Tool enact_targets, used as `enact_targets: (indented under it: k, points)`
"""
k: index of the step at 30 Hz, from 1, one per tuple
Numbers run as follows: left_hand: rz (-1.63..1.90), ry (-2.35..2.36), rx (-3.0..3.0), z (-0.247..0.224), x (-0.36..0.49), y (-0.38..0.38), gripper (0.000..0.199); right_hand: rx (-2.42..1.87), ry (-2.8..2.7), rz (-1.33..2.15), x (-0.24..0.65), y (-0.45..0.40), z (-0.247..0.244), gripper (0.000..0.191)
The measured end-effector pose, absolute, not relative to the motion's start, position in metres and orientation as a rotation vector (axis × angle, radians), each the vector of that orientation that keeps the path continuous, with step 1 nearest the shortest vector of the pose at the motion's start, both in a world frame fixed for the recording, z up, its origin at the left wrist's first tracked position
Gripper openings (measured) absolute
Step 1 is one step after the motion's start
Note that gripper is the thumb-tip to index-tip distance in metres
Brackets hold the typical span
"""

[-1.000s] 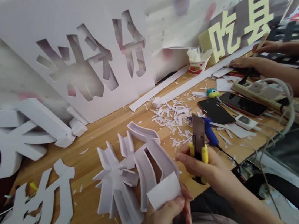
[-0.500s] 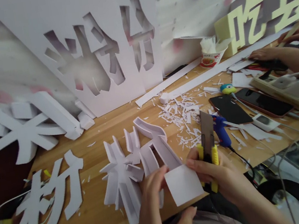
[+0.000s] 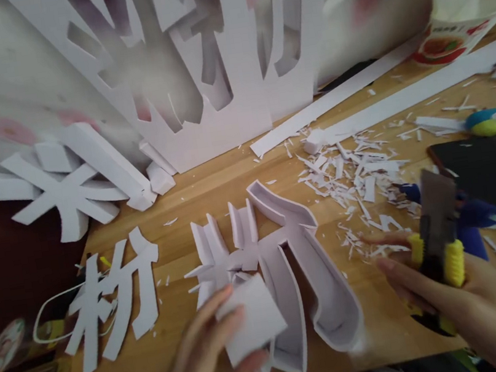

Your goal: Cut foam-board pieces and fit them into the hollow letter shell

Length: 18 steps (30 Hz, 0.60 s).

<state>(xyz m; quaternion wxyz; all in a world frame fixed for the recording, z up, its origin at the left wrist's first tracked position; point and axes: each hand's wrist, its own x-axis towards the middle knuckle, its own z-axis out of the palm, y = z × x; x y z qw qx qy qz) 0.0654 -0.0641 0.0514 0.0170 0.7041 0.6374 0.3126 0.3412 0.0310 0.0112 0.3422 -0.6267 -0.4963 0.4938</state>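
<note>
Since the earlier frame, left hand (image 3: 204, 360) has carried the white foam strip (image 3: 252, 325) down onto the hollow foam character (image 3: 283, 268), apart from right hand (image 3: 464, 296). Left fingers and thumb pinch the strip against the character's left part. Right hand grips a yellow utility knife (image 3: 436, 232), blade raised, forefinger extended, above the wooden table (image 3: 211, 188); foam offcuts (image 3: 349, 174) lie behind it

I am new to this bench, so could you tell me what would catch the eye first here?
Most striking is the raised white foam character lying mid-table, with the left hand holding a white strip piece against its near edge. At the right, the right hand grips a yellow utility knife, blade up. Behind stands a white board with cut-out characters.
</note>
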Motion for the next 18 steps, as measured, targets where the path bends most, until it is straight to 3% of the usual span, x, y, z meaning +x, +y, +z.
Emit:
enact_targets:
  k: [4, 8, 12, 18]
  points:
    - [0.69, 2.036, 2.379, 0.057, 0.035, -0.028, 0.02, -1.651, -1.455, 1.256, 0.331, 0.044, 0.006, 0.036]
    - [0.37, 1.998, 2.475, 0.05, 0.036, 0.002, 0.028, -1.564, -1.606, 1.256, 0.32, 0.042, -0.01, 0.048]
    - [0.062, 1.951, 2.524, 0.043, 0.043, 0.015, 0.034, -1.492, -1.758, 1.228, 0.32, 0.038, -0.031, 0.046]
    - [-0.03, 1.849, 2.35, 0.039, 0.055, 0.023, 0.02, -1.531, -1.862, 1.105, 0.327, 0.032, -0.055, 0.047]
